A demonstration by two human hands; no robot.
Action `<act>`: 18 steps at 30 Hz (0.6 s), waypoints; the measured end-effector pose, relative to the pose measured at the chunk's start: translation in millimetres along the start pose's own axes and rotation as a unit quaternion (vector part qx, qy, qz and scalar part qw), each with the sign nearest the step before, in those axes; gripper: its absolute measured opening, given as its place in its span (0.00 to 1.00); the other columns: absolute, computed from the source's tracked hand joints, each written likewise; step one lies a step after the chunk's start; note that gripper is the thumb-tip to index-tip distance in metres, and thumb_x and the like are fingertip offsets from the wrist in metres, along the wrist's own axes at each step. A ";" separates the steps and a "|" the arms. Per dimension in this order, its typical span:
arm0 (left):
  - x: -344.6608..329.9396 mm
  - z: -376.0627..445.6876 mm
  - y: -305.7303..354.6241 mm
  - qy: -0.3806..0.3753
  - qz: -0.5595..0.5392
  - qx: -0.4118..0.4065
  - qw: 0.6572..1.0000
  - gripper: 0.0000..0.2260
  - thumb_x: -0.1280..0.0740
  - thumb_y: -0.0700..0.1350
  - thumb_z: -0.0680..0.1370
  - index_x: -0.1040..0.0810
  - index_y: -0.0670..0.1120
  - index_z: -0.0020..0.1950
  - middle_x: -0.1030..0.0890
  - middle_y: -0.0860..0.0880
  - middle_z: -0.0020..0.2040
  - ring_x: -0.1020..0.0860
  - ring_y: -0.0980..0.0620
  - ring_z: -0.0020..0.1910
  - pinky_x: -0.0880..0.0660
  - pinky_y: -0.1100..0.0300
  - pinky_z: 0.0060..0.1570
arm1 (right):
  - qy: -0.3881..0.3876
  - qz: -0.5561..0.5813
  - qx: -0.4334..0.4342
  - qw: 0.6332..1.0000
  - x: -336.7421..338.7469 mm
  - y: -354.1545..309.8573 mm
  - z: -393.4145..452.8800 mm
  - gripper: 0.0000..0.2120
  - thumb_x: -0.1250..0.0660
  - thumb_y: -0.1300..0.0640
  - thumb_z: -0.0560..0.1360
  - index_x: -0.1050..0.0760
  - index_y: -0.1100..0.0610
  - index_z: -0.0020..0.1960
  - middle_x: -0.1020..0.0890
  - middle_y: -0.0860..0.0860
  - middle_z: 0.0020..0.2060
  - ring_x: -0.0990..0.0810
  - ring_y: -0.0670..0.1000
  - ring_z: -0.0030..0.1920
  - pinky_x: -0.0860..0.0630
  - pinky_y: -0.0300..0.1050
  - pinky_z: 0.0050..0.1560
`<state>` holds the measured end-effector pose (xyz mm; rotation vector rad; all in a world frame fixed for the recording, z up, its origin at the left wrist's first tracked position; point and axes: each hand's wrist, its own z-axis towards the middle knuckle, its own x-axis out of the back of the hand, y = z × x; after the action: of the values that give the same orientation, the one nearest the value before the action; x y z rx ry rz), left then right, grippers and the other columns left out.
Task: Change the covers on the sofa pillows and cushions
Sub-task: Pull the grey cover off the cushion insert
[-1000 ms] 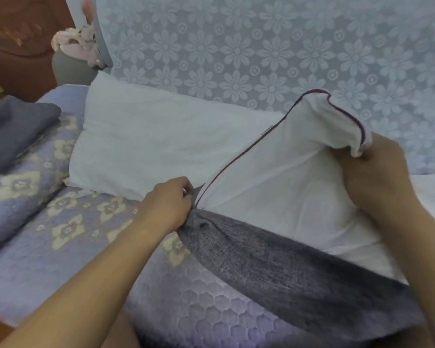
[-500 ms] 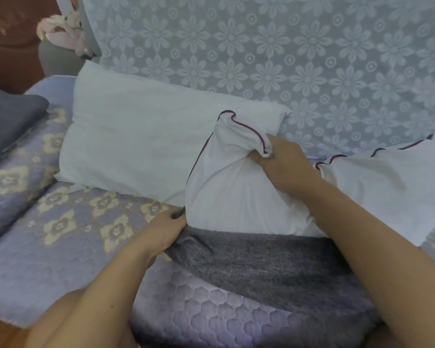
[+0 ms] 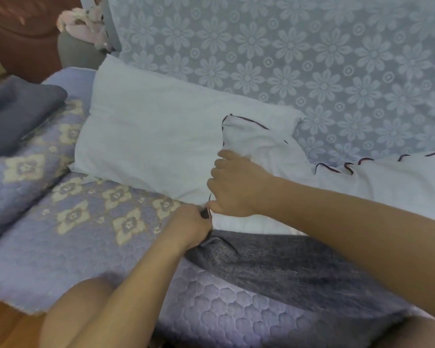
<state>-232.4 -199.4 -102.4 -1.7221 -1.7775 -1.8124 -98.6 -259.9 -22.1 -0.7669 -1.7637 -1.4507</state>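
White cushion (image 3: 274,151) half inside grey cover (image 3: 286,267), frame centre.
I saw my left hand (image 3: 190,228) pinching the cover's corner; my right hand (image 3: 232,187) pinched the cushion's edge just beside it.

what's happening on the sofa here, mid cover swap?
Yes, mid swap. A person is working a grey cover at the corner of a white cushion with dark piping. The left hand pinches the cover's corner, seemingly at a zipper, and the right hand pinches the cushion fabric just above it. A bare white pillow leans against the sofa back behind.
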 end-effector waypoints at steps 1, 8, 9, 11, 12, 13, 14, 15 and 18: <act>1.4 2.7 1.9 0.002 0.026 0.002 1.000 0.15 0.35 0.46 0.80 0.29 0.45 0.33 0.22 0.43 0.36 0.21 0.40 0.40 0.34 0.57 0.32 | 0.027 -0.007 0.009 1.000 -2.3 0.3 1.8 0.31 0.53 0.39 0.79 0.20 0.57 0.39 0.20 0.54 0.34 0.23 0.57 0.39 0.31 0.57 0.61; 18.4 4.6 17.7 0.027 -0.012 -0.043 0.999 0.13 0.35 0.46 0.80 0.18 0.46 0.37 0.19 0.45 0.36 0.20 0.44 0.43 0.33 0.58 0.33 | 0.231 0.050 -0.021 0.972 -13.5 45.0 -41.5 0.28 0.45 0.42 0.81 0.32 0.57 0.27 0.28 0.53 0.21 0.31 0.57 0.25 0.31 0.51 0.42; 20.2 2.1 20.4 0.036 -0.033 -0.049 0.998 0.13 0.35 0.47 0.80 0.16 0.45 0.40 0.17 0.46 0.37 0.20 0.46 0.42 0.32 0.59 0.34 | 0.246 0.047 -0.027 0.968 -12.2 51.9 -49.6 0.28 0.45 0.43 0.81 0.32 0.57 0.27 0.28 0.53 0.20 0.31 0.57 0.25 0.31 0.51 0.41; 22.1 -1.2 24.4 0.049 -0.050 -0.057 0.996 0.15 0.36 0.47 0.80 0.17 0.43 0.38 0.19 0.47 0.34 0.22 0.47 0.37 0.32 0.57 0.34 | 0.281 0.040 -0.041 0.958 -13.4 64.8 -64.3 0.28 0.43 0.45 0.81 0.32 0.57 0.26 0.30 0.53 0.20 0.32 0.57 0.24 0.30 0.51 0.40; 22.8 -2.4 25.5 0.056 -0.048 -0.057 0.996 0.16 0.37 0.47 0.80 0.20 0.43 0.35 0.22 0.48 0.30 0.25 0.46 0.33 0.34 0.56 0.34 | 0.296 0.038 -0.048 0.953 -14.5 70.7 -72.0 0.27 0.42 0.45 0.81 0.32 0.57 0.27 0.30 0.52 0.20 0.32 0.57 0.24 0.30 0.51 0.40; 22.8 -2.7 25.7 0.065 -0.048 -0.053 0.995 0.17 0.37 0.47 0.80 0.22 0.43 0.33 0.25 0.48 0.28 0.27 0.46 0.31 0.35 0.55 0.33 | 0.308 0.039 -0.054 0.949 -15.5 75.2 -79.1 0.27 0.41 0.46 0.82 0.32 0.57 0.27 0.31 0.52 0.20 0.33 0.57 0.24 0.30 0.51 0.40; 22.7 -3.1 26.3 0.072 -0.046 -0.054 0.995 0.17 0.37 0.47 0.80 0.22 0.41 0.33 0.26 0.47 0.28 0.28 0.46 0.31 0.36 0.55 0.33 | 0.318 0.040 -0.059 0.946 -18.8 78.9 -85.4 0.27 0.41 0.46 0.82 0.33 0.57 0.27 0.31 0.52 0.21 0.33 0.56 0.25 0.30 0.51 0.40; 21.5 -3.1 27.5 0.072 -0.041 -0.056 0.995 0.17 0.37 0.47 0.80 0.21 0.40 0.35 0.25 0.45 0.28 0.28 0.46 0.31 0.35 0.55 0.33 | 0.327 0.036 -0.061 0.942 -22.7 82.1 -90.7 0.26 0.41 0.46 0.82 0.34 0.56 0.27 0.32 0.52 0.21 0.34 0.56 0.25 0.31 0.50 0.39; 18.9 -6.5 28.3 0.064 -0.035 -0.056 0.996 0.15 0.37 0.46 0.80 0.17 0.40 0.39 0.22 0.46 0.31 0.26 0.48 0.32 0.35 0.57 0.32 | 0.354 0.015 -0.064 0.933 -26.9 91.0 -103.4 0.25 0.39 0.48 0.81 0.34 0.56 0.27 0.32 0.52 0.21 0.34 0.55 0.24 0.33 0.48 0.38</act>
<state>-223.7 -202.0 -69.0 -1.5585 -1.7384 -2.0377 6.3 -344.1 17.8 -0.2617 -1.1057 -1.5702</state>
